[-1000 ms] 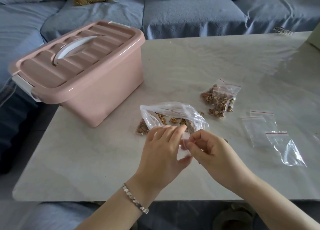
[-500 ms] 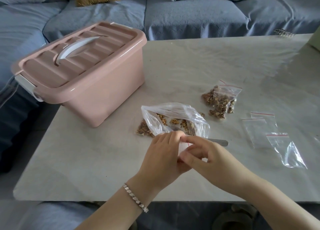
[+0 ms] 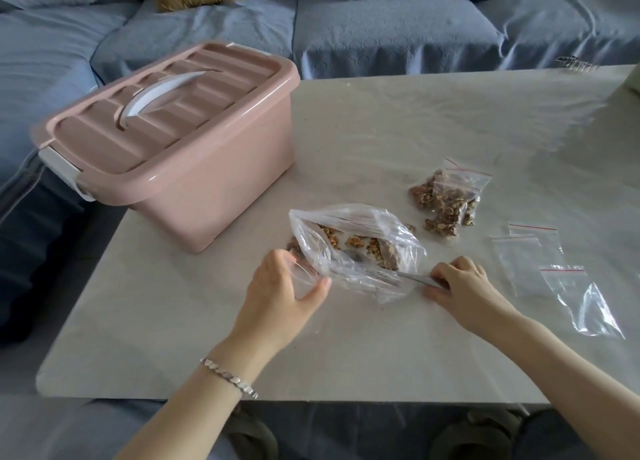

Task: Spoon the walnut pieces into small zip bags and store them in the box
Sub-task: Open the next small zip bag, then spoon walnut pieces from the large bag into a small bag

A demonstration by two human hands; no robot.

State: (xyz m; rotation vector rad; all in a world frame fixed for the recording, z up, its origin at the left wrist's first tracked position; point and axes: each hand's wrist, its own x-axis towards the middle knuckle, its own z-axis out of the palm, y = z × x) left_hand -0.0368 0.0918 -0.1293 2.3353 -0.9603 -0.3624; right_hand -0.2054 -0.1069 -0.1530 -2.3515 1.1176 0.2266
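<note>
On the table (image 3: 381,130), near edge, centre: one large bag (image 3: 367,224) of clear film, mouth gaping toward the person, holding loose walnut pieces (image 3: 367,246).

In use: spoon (image 3: 415,278), metal. The curled fingers of the right hand (image 3: 460,284) pinch its handle, and its bowl is pushed inside the large bag among the nuts.

Left hand (image 3: 280,286): fingers and thumb curved round a small zip bag (image 3: 304,273) at the left lip of the large bag. The film is faint, so whether its mouth stands open cannot be told.

Stock: filled bags (image 3: 446,200), lying just beyond the large bag to the right; empty zip bags (image 3: 530,255), three, flat, further right.

Box (image 3: 194,168): pink, lid on, left rear of the table, apart from the filled bags.

Handling note, as judged: the step is the scoop.
- Load the spoon modestly and lift it level.
- Bring the small bag's mouth close under the large bag's lip, so strays fall back in.
- Keep the thumb spreading that mouth.
- Keep crumbs off the zip track so it seals.
- The box is not yet opened.
</note>
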